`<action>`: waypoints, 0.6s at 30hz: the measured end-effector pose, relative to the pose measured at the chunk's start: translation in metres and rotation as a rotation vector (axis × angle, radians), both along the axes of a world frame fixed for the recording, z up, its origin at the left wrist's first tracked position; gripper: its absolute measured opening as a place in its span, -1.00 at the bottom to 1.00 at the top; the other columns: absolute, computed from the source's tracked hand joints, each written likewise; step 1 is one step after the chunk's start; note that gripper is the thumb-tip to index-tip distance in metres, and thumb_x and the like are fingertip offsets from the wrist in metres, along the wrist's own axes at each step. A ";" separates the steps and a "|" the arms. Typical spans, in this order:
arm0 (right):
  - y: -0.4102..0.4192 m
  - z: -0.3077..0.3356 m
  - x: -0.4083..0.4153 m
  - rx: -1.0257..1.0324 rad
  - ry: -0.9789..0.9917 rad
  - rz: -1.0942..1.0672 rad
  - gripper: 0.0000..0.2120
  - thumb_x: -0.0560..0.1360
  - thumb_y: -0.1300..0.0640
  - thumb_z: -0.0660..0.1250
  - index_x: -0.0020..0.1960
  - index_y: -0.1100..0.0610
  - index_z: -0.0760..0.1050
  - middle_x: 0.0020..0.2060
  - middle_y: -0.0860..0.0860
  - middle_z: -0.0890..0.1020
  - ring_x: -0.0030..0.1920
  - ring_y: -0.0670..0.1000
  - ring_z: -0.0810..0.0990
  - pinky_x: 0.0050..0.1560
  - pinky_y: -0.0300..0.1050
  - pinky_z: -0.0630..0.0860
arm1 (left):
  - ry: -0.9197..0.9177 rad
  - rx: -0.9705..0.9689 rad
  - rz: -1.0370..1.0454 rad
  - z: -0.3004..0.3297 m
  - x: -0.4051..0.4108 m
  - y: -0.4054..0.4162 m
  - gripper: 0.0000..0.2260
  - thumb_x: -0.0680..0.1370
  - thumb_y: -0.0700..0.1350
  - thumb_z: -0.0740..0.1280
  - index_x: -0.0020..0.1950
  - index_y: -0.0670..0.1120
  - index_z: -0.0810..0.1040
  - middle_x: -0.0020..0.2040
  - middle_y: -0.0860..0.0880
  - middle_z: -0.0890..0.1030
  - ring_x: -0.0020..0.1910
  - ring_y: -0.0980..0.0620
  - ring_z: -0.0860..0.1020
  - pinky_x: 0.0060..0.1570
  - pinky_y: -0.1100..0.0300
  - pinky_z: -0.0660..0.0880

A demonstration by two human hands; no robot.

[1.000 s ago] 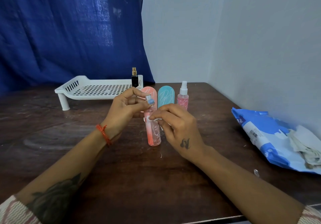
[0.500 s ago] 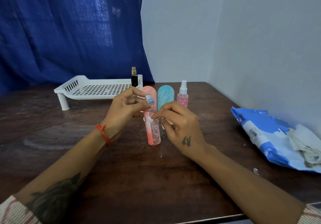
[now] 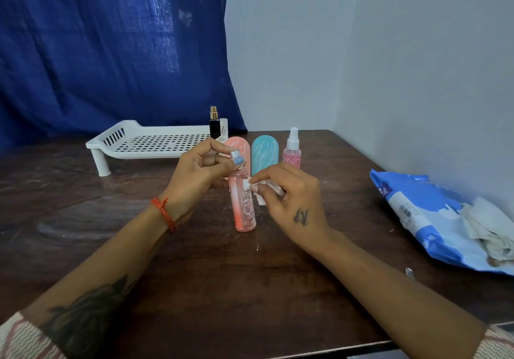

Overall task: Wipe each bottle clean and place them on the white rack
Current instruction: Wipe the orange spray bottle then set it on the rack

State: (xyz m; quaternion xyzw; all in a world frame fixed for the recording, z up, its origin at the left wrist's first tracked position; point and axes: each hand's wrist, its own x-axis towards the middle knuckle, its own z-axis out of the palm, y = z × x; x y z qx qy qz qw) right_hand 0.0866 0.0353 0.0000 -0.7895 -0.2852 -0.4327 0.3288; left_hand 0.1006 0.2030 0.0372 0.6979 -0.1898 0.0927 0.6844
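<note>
We see left hand (image 3: 199, 173) gripping cap of upright pink clear spray bottle (image 3: 244, 205) mid dark wooden surface (image 3: 222, 289), right hand (image 3: 289, 200) pinching white wipe (image 3: 262, 189) against it, white perforated plastic rack (image 3: 155, 143) back-left holding black bottle (image 3: 214, 123), open room on rack's left.

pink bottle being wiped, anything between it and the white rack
Partly. The pink bottle sits in front of the white rack; the left hand gripping its top lies between them. A black bottle already occupies the rack's right end; the rest looks free.
</note>
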 end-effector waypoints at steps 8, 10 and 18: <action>0.003 0.005 -0.001 0.182 0.169 0.102 -0.94 0.41 0.23 0.43 -0.12 0.15 0.65 -0.22 -0.04 0.67 -0.18 -0.14 0.60 -0.18 -0.43 0.47 | -0.009 0.025 0.003 -0.002 0.001 0.000 -0.88 0.46 -0.26 0.36 -0.10 -0.07 0.51 -0.14 -0.16 0.66 -0.20 0.06 0.65 -0.22 0.14 0.60; 0.001 0.003 -0.003 0.157 0.236 0.116 -0.95 0.41 0.22 0.43 -0.14 0.14 0.64 -0.23 -0.10 0.64 -0.17 -0.18 0.59 -0.19 -0.46 0.45 | 0.000 0.033 0.009 -0.002 0.003 0.001 -0.88 0.48 -0.27 0.35 -0.08 -0.07 0.51 -0.11 -0.16 0.66 -0.16 0.04 0.65 -0.18 0.09 0.60; 0.005 0.003 -0.001 0.249 0.364 0.108 -0.91 0.44 0.19 0.41 -0.06 0.10 0.61 -0.15 -0.10 0.62 -0.11 -0.15 0.59 -0.13 -0.41 0.50 | 0.009 0.019 -0.018 -0.002 0.002 0.000 -0.89 0.49 -0.27 0.33 -0.05 -0.09 0.51 -0.14 -0.08 0.68 -0.16 0.07 0.66 -0.25 0.21 0.60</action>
